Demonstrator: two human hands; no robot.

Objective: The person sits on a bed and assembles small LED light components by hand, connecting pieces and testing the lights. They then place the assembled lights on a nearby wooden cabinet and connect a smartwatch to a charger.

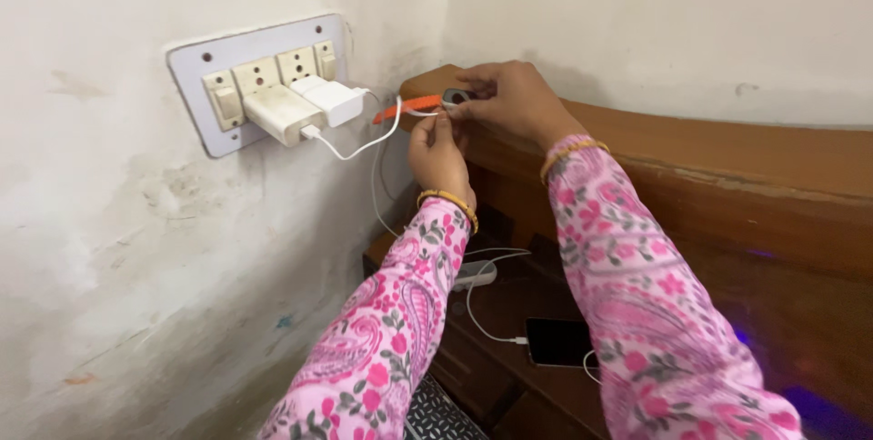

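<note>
We held a watch with an orange strap on top of the wooden headboard, close to the room corner. Our right hand gripped the dark watch body from above, fingers closed narrowly around it. Our left hand came up from 6 o'clock of the watch, its fingertips pinched on the end of a thin white cable right at the watch. We could not tell whether the cable end was seated on the watch, because the fingers covered the joint. The strap projected from the watch toward 9 o'clock, tilted slightly down.

From the watch, the cable sagged toward 9 o'clock and rose to a cream charger. A second, white charger sat just beside it at 3 o'clock, touching it. Both chargers were plugged into a switchboard on the left wall, at 9 o'clock of the watch. The switchboard carried a row of cream switches and sockets along its top.

Each wrist carried a gold bangle, and both sleeves were pink with a floral print.

At 6 o'clock of the watch, well below it, a dark phone lay flat on a wooden ledge. Another white cable was plugged into the phone's left edge. A small grey object lay near that cable at 11 o'clock of the phone; we could not tell what it was.
</note>
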